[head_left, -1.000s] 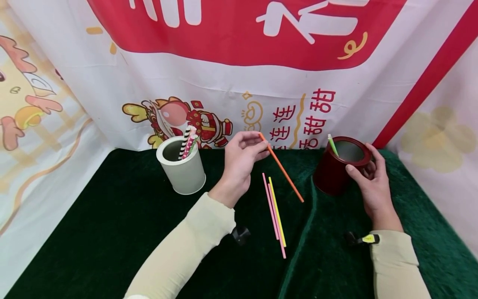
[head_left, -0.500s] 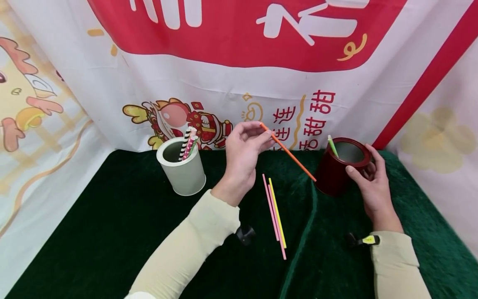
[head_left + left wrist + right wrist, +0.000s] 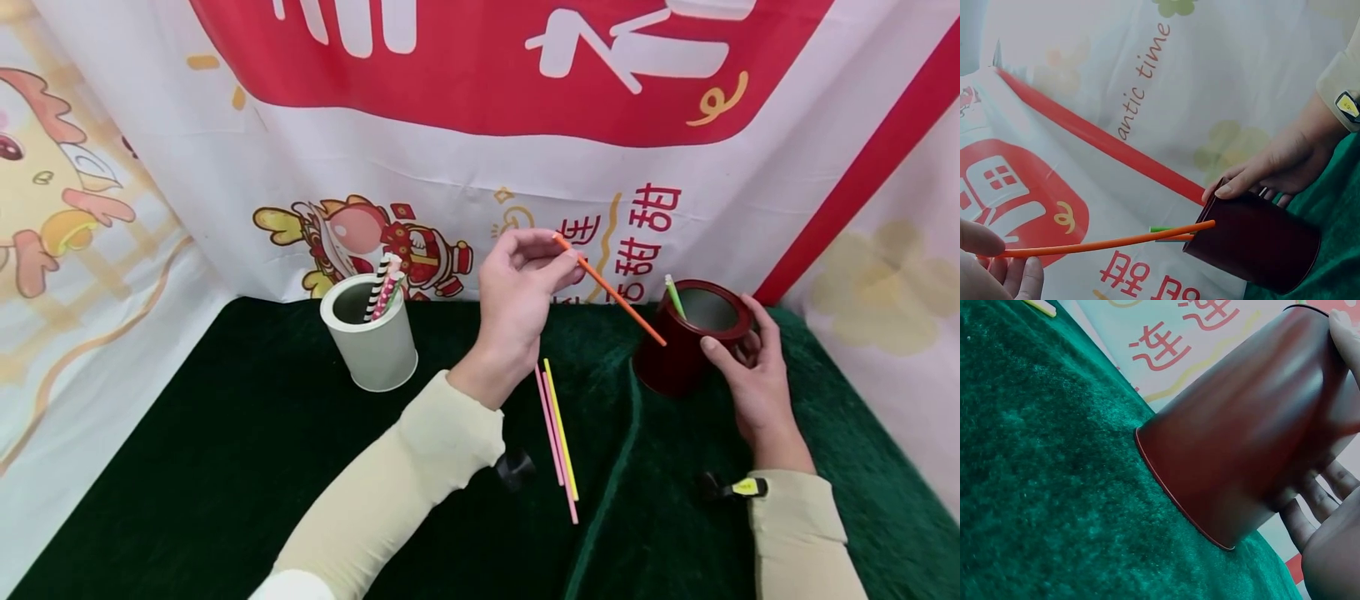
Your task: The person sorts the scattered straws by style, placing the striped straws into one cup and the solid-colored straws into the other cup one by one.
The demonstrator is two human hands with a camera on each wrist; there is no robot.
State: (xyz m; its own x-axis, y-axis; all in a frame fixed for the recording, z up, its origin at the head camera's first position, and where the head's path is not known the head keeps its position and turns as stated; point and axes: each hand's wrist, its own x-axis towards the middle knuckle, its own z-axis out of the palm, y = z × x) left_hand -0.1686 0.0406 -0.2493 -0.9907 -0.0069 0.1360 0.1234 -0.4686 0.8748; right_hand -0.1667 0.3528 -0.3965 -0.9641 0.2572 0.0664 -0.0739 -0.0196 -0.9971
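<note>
My left hand (image 3: 521, 292) pinches an orange straw (image 3: 611, 289) near its upper end, between thumb and fingers. Its lower end slants down to the right and overlaps the side of a dark red can (image 3: 671, 362), just below the rim in the head view. My right hand (image 3: 761, 383) grips that can from the right, thumb at the front and fingers behind. The can's base (image 3: 1185, 512) rests on the cloth in the right wrist view. A green straw (image 3: 675, 298) leans out of the can; beside it, the left wrist view shows a short orange end (image 3: 1179, 237).
On the green cloth (image 3: 225, 433) lie two pink straws (image 3: 552, 433) and a yellow straw (image 3: 561, 429), side by side below my left hand. A white can (image 3: 375, 358) with several patterned straws (image 3: 384, 292) stands left. A printed curtain (image 3: 450, 158) closes off the back.
My left hand has moved right and up with the orange straw, whose lower end has come from over the cloth to the dark red can. The right hand keeps its grip.
</note>
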